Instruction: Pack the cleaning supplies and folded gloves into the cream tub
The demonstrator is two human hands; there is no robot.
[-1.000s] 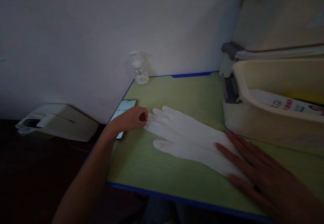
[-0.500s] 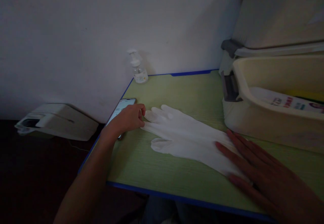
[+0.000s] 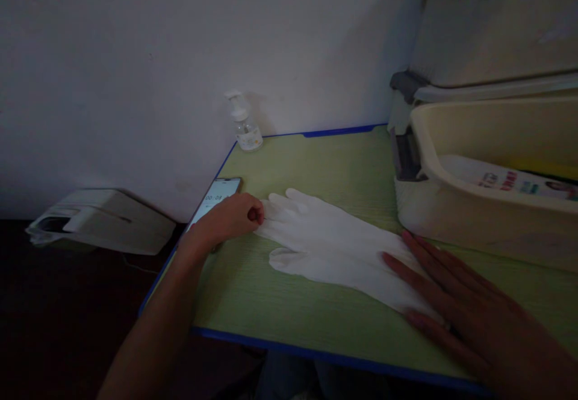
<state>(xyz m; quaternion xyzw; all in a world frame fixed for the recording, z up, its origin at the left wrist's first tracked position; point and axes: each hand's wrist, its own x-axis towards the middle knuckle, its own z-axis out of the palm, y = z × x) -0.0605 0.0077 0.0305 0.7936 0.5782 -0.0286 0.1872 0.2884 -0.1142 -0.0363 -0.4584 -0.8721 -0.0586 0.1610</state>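
A white glove [image 3: 338, 240] lies flat on the green tabletop [image 3: 271, 303], its fingers toward the left and its cuff toward the right. My left hand [image 3: 239, 216] is closed in a pinch at the tips of the glove's fingers. Over the cuff, my right hand [image 3: 456, 303] rests flat with its fingers spread, pressing on the glove. Under my left wrist, partly covered, is a phone [image 3: 224, 190] with a lit screen showing a timer.
At the back left corner stands a clear pump bottle [image 3: 248, 135] with a white top. A cream storage bin [image 3: 474, 219] with grey latches takes up the right side, a printed packet [image 3: 510, 177] inside. Left of the table is a white bin-like container [image 3: 117, 219].
My left hand has shifted slightly right and down along the tips of the glove's fingers. The stretched glove finger now lies closer to the others. My right hand stays on the cuff.
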